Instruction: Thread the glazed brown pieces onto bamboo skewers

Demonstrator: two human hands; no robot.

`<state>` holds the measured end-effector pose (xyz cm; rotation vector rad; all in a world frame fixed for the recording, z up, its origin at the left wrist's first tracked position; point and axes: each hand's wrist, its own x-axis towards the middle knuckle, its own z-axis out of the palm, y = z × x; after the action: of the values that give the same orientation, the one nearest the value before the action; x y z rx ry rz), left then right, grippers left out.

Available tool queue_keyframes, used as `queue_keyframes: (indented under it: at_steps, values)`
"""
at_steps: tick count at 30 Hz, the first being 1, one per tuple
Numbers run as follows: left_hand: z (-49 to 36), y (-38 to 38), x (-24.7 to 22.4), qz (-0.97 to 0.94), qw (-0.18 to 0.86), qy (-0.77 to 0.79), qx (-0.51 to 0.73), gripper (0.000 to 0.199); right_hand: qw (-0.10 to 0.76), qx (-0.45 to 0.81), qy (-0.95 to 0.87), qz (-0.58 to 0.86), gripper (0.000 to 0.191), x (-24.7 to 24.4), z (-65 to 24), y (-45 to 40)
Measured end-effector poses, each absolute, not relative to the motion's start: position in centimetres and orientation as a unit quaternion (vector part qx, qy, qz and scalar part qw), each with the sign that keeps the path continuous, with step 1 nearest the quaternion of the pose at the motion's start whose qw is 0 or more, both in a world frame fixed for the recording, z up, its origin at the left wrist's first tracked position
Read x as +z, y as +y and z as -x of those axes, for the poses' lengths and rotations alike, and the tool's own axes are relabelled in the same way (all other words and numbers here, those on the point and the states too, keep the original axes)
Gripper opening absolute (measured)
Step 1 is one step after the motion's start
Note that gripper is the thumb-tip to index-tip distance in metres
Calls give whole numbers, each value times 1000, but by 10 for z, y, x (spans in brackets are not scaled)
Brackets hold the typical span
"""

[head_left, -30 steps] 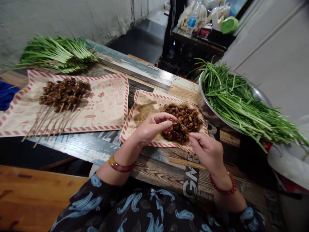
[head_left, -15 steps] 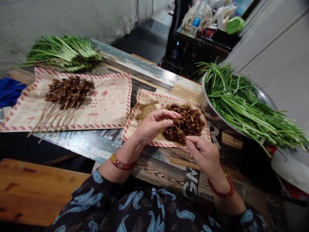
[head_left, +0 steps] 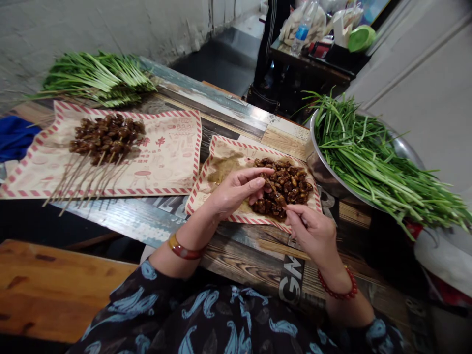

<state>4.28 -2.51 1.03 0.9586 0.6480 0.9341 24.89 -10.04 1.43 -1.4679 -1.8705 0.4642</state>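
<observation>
My right hand (head_left: pixel 311 231) is closed, thumb and index finger pinching the lower end of a skewer (head_left: pixel 277 197) with glossy brown meat pieces on it. My left hand (head_left: pixel 236 191) is at the skewer's upper end, fingers curled and thumb close to the index finger. What lies between those fingertips is hidden. Below both hands, a heap of loose brown meat pieces (head_left: pixel 295 182) sits on a red-striped paper sheet (head_left: pixel 221 147) with a wet brown stain. To the left, finished-looking meat skewers (head_left: pixel 106 135) lie stacked on a larger striped paper (head_left: pixel 173 169), sticks pointing toward me.
A metal bowl (head_left: pixel 313 142) heaped with green chives (head_left: pixel 383 162) stands at the right. More chives (head_left: pixel 99 78) lie at the back left, beside a blue cloth (head_left: pixel 16 137). A wooden bench (head_left: pixel 55 290) is at the lower left. Behind, a person's leg (head_left: pixel 267 49) stands beside a side table with a bottle (head_left: pixel 300 34).
My left fingers have curled further around the skewer's upper end. More meat shows along the skewer near my right fingertips. The view has shifted slightly; the papers and bowl stay in place.
</observation>
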Motion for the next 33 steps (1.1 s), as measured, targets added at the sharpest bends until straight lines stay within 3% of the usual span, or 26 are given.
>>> queue_keyframes:
  at_steps: [3, 9, 15, 33]
  values:
    - [-41, -25, 10, -448, 742, 285, 409, 48, 354, 181, -714, 577, 15, 13, -251, -100]
    - [-43, -22, 5, -408, 735, 279, 463, 28, 350, 187, -724, 565, 16, 10, -251, -101]
    - [-45, -21, 6, -309, 793, 236, 469, 38, 347, 233, -717, 557, 14, 11, -250, -106]
    - [-47, -20, 6, -278, 778, 282, 488, 35, 327, 191, -734, 564, 13, 11, -248, -106]
